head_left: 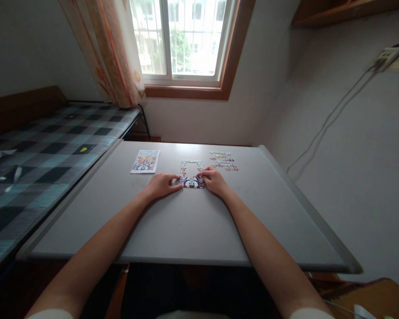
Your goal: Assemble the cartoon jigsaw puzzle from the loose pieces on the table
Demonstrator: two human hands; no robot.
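A partly assembled jigsaw puzzle [192, 183] lies on the table between my hands, its border joined around a bare middle. Along its lower part is a dark blue cartoon face. My left hand [162, 184] rests at the puzzle's left edge, thumb and forefinger apart and touching it. At the right side, my right hand [213, 179] reaches over the frame with bent fingers, the forefinger's tip at the inner edge. Whatever is under those fingertips is too small to make out. Loose puzzle pieces [223, 162] lie scattered beyond my right hand.
A printed picture sheet [145, 161] lies on the grey-white table [186, 226], left of the puzzle. Left of the table is a bed with a checked cover [99, 125]. A window [193, 40] stands ahead; a cable [332, 113] hangs down the right wall.
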